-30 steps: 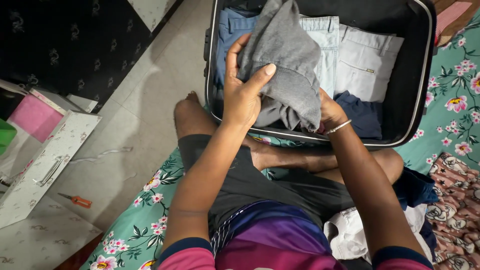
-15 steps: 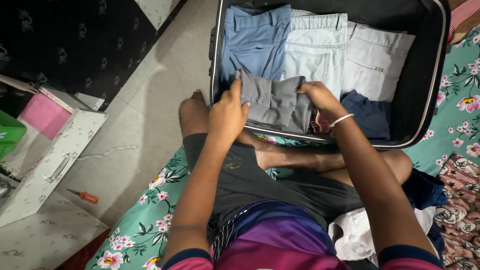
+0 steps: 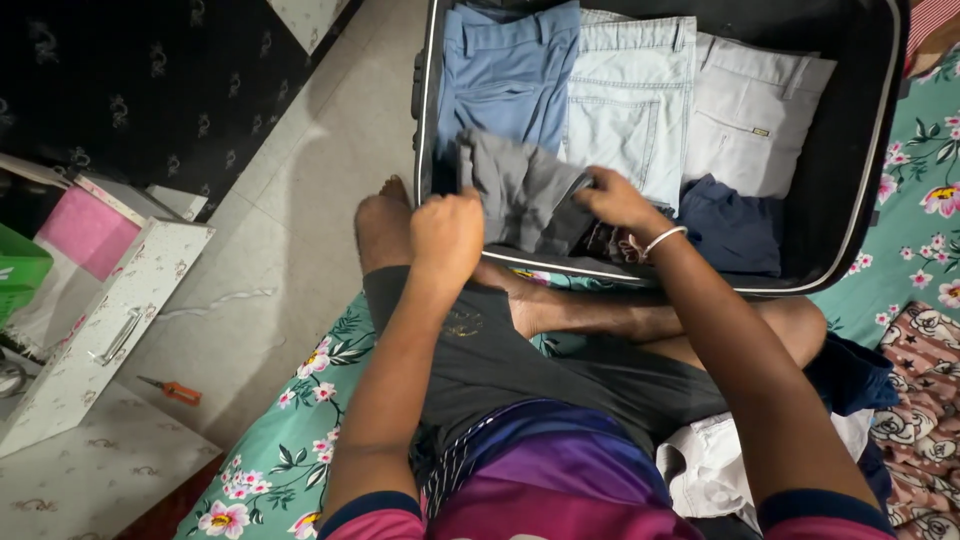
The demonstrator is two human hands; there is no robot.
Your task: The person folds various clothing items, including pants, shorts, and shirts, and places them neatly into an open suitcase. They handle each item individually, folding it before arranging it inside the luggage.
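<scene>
Left arm: bare forearm runs up from the lower middle of the view toward the near rim of the open suitcase (image 3: 432,120), elbow bent.
Left hand (image 3: 447,238): curled into a loose fist, knuckles up, at the suitcase's near left corner; what the fingers grip is hidden.
Right arm: reaches diagonally from the lower right over the suitcase's near rim, a thin bangle on the wrist.
Right hand (image 3: 617,203): palm down inside the suitcase, fingers bent and pinching the edge of the folded grey garment (image 3: 520,190).
Legs: bare, crossed just in front of the suitcase.
</scene>
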